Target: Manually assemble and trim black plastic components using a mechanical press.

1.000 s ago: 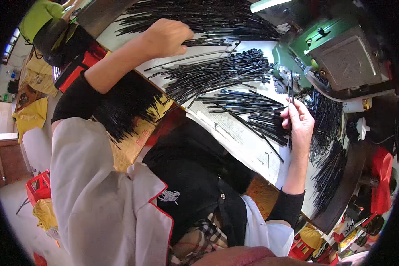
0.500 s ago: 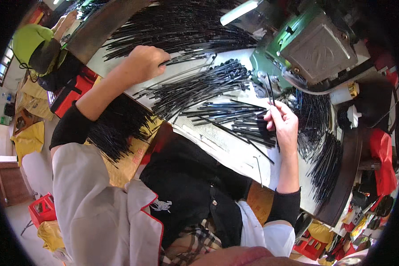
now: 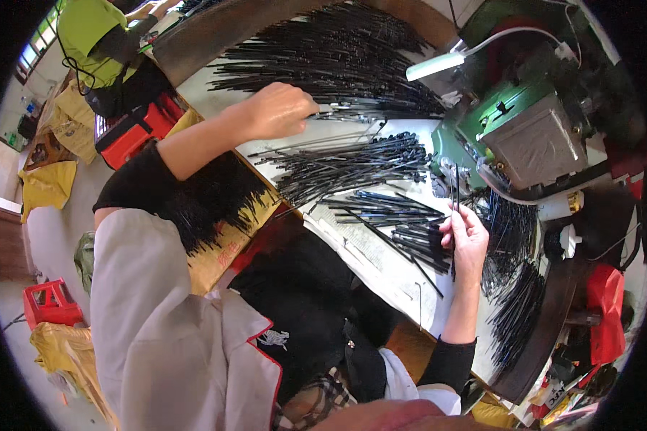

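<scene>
My right hand [image 3: 467, 241] pinches what look like two slim black rods [image 3: 455, 188], held upright in front of the green machine [image 3: 474, 126]; their lower ends pass behind the fingers. My left hand [image 3: 284, 110] is closed at the near edge of the far heap of black rods [image 3: 323, 57]; whatever it grips is hidden by the fist. Between the hands lies a bundle of black rods with knobbed ends [image 3: 359, 161]. Closer to me, a looser group of black rods [image 3: 392, 208] rests partly on a printed sheet [image 3: 366, 248].
A lit lamp [image 3: 436, 67] hangs by the machine. More black rods [image 3: 517, 309] lie at the table's right end, beside its dark raised edge [image 3: 543, 316]. Another bunch [image 3: 216, 205] sits on yellow sacking at left. A co-worker in a green top [image 3: 86, 36] is at far left.
The whole view has shifted, so the table and machine sit further right. My left fist stays near the far heap; my right hand still holds the rods upright before the machine.
</scene>
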A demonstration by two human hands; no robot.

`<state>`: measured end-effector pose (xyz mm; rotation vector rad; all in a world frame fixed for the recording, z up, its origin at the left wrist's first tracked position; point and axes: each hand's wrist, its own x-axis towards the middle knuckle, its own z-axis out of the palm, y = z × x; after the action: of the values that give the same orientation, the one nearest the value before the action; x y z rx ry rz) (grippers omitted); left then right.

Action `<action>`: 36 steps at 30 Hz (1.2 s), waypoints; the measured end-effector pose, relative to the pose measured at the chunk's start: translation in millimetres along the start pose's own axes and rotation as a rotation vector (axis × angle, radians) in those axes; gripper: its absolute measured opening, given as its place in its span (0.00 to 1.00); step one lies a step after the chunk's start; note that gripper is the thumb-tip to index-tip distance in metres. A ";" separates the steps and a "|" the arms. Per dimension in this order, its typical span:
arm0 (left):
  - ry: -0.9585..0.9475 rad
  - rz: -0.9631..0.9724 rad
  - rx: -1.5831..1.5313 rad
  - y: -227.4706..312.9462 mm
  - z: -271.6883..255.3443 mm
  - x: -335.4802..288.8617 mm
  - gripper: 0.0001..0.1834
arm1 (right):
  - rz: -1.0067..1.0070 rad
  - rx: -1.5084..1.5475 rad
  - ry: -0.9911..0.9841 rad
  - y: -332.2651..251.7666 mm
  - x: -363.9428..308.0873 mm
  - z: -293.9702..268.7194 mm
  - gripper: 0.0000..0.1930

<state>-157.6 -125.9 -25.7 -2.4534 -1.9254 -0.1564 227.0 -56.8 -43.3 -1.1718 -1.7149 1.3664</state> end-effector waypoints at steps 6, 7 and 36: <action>0.178 0.052 -0.030 -10.5 0.4 -7.4 0.15 | 0.008 -0.014 0.005 0.5 3.5 0.8 0.11; 0.221 0.008 0.006 -10.8 -4.5 -10.6 0.14 | 0.023 -0.019 0.012 -2.9 4.0 3.4 0.11; 0.518 0.226 -0.034 35.9 38.5 191.6 0.20 | 0.066 0.006 0.003 -3.6 3.1 2.9 0.11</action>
<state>-75.2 54.0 -45.1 -2.3166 -1.4331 -0.7379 222.3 -55.4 -40.7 -1.2366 -1.6818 1.4074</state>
